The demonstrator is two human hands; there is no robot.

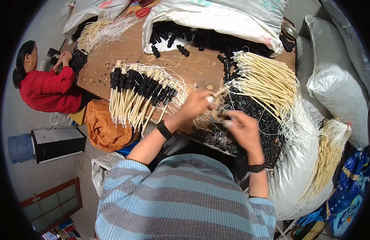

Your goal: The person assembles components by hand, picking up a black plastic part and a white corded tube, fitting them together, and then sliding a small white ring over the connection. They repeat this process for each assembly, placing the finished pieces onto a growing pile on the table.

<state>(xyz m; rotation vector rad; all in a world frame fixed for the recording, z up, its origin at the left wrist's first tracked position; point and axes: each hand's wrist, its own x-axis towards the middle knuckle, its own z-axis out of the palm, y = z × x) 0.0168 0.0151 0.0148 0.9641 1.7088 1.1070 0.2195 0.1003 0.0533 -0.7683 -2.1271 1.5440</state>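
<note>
My left hand (197,105) is closed around a thin cream-coloured tube (220,93), whose far end points up and right over the table. My right hand (244,129) hovers above a pile of small black parts (265,136); its fingers are bent and smeared by motion, so what they hold cannot be made out. Left of my hands lies a row of cream tubes fitted with black sleeves (141,86), their thin white strands trailing to the right. Bare cream tubes (269,80) are heaped at the right, their white strands hanging over the table's edge.
A white sack (217,18) spills black connector pieces (183,50) at the table's (113,50) back. Across the left corner a person in red (49,90) handles small black parts. Full white sacks (333,68) crowd the right side; an orange bag (105,128) stands left below.
</note>
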